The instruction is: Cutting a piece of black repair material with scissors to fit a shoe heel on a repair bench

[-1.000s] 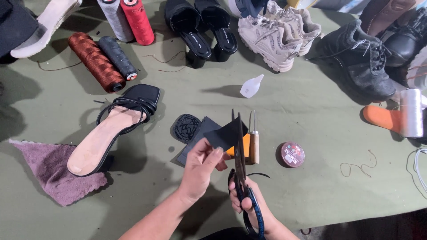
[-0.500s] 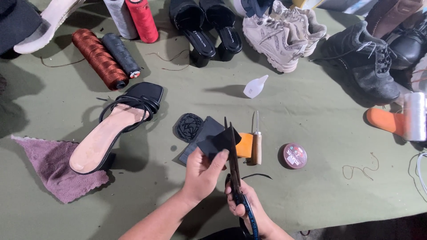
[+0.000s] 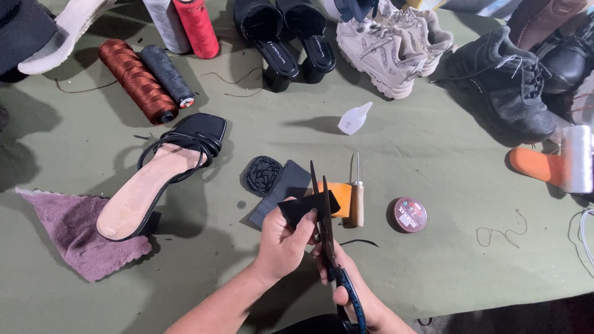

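Black rubber piece sits pinched between the thumb and fingers of my left hand, held just above the green surface in front of me. My right hand is closed around the blue handles of the scissors, whose blades point up and away and meet the piece's edge. Just beyond lie a wooden-handled awl, an orange block and a small round tin. A black strappy sandal rests to the left, partly on a purple cloth.
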